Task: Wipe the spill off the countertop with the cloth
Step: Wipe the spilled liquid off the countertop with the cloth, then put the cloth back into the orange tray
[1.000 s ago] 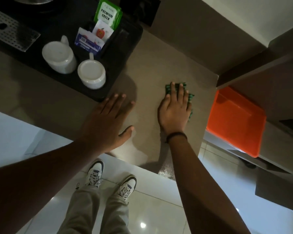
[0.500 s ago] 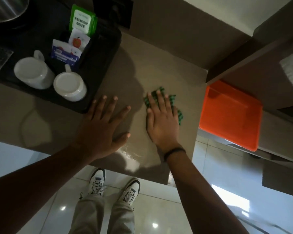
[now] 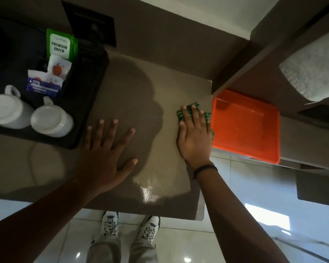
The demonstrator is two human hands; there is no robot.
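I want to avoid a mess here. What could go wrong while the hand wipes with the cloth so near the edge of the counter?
1. The right hand presses the green cloth right at the countertop's right edge, so liquid may be pushed off, possibly onto the orange tray beside it.
2. A wet sheen near the front edge looks unwiped and might drip to the floor by the shoes.

Hotel-room tea counter: tray (image 3: 80, 118), 2 mugs (image 3: 51, 120), sachets (image 3: 60, 43).
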